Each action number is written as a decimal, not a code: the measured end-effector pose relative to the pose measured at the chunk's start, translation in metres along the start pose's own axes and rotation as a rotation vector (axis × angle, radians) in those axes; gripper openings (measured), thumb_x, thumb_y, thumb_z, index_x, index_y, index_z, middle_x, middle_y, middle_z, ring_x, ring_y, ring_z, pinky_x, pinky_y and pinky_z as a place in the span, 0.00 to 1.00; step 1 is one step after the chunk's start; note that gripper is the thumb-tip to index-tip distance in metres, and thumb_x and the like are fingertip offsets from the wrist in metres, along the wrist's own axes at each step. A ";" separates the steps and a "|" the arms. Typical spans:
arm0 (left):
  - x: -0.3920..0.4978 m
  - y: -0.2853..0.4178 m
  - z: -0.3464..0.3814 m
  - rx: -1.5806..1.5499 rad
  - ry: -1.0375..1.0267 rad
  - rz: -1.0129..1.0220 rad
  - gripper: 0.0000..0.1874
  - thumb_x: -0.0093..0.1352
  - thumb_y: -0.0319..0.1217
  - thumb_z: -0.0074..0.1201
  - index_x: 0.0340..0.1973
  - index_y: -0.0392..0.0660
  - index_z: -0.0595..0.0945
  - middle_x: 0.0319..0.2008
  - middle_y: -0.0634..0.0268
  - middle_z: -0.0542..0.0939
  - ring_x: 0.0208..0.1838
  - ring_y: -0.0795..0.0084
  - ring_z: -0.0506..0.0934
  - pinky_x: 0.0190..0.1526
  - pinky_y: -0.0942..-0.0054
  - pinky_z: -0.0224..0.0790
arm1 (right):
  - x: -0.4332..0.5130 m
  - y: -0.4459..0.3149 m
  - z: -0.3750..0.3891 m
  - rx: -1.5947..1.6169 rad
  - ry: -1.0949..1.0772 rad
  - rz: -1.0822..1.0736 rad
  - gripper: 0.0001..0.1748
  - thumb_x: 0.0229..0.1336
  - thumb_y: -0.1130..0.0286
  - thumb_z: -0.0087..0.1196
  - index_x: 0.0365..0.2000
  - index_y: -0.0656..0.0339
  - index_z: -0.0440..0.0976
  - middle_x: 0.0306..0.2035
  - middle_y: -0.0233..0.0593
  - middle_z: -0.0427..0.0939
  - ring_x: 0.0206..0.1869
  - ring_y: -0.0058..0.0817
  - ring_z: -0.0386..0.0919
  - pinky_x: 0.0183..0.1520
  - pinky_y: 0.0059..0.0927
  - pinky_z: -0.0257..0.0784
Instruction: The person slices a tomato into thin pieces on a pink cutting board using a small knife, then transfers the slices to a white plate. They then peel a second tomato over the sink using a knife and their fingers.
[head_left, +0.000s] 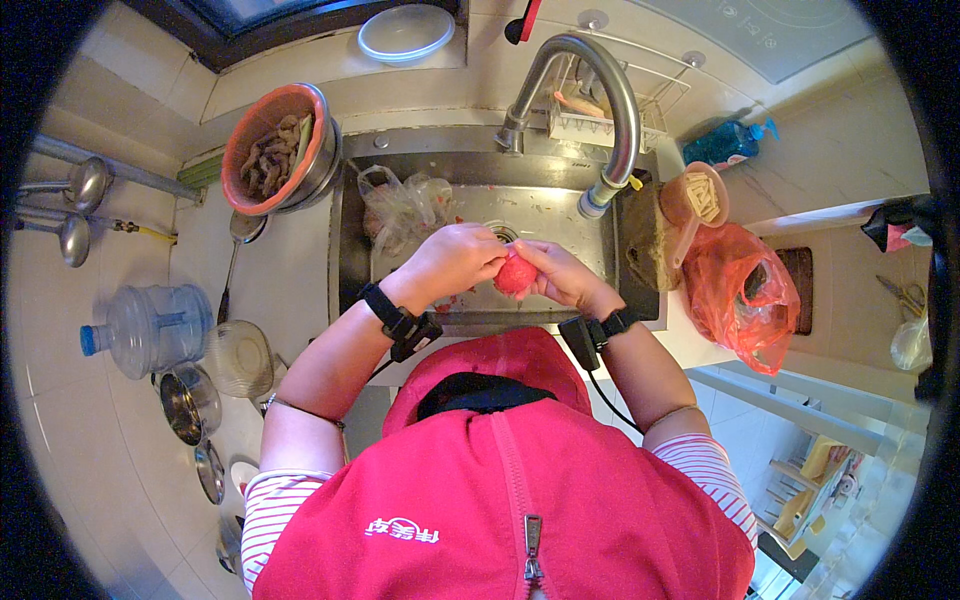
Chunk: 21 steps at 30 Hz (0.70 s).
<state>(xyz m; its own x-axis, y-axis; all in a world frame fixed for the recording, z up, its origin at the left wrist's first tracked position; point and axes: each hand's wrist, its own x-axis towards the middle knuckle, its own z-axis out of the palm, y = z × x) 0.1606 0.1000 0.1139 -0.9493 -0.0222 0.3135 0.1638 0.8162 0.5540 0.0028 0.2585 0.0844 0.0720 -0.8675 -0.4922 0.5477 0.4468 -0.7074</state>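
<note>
My right hand (559, 274) holds a round red tomato (515, 276) over the stainless steel sink (555, 196). Its surface looks wet and partly peeled. From the other side, my left hand (459, 259) bends its fingers in and pinches at the tomato's upper left edge; whether a strip of skin is between the fingertips is hidden. Below the hands, red scraps (448, 304) lie in the sink. A clear plastic bag (401, 206) with something reddish inside rests in the sink's left part, beyond my left hand.
The curved faucet (630, 112) arches above the sink's right side. On the left stands an orange basin (232, 169) of brownish food, stacked on metal bowls. To the right are a handled strainer cup (671, 196) of pale strips, a red plastic bag (739, 300) and a blue soap bottle (720, 144).
</note>
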 end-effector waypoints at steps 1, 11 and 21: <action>0.000 0.000 0.001 0.045 -0.001 0.023 0.08 0.62 0.32 0.59 0.34 0.43 0.83 0.31 0.58 0.82 0.35 0.56 0.80 0.37 0.62 0.75 | 0.000 0.000 0.001 0.006 0.011 0.006 0.29 0.68 0.48 0.46 0.51 0.66 0.69 0.44 0.44 0.79 0.39 0.31 0.82 0.34 0.27 0.82; 0.005 -0.001 0.007 0.118 0.044 0.143 0.06 0.59 0.30 0.57 0.24 0.43 0.77 0.24 0.60 0.77 0.31 0.58 0.78 0.34 0.63 0.73 | 0.001 0.007 0.004 -0.009 0.043 0.036 0.31 0.68 0.46 0.44 0.50 0.68 0.70 0.41 0.44 0.80 0.34 0.31 0.83 0.33 0.28 0.83; -0.003 -0.017 0.014 -0.633 -0.105 -0.414 0.04 0.61 0.24 0.55 0.31 0.38 0.81 0.25 0.67 0.81 0.29 0.76 0.78 0.34 0.77 0.72 | -0.005 -0.003 0.003 0.020 -0.019 -0.054 0.21 0.66 0.60 0.52 0.54 0.61 0.67 0.45 0.37 0.77 0.39 0.24 0.80 0.35 0.25 0.79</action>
<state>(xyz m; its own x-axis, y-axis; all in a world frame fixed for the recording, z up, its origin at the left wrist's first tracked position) 0.1573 0.0940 0.0929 -0.9821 -0.1735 -0.0738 -0.1188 0.2654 0.9568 0.0032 0.2607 0.0901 0.0574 -0.8944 -0.4435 0.5675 0.3947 -0.7226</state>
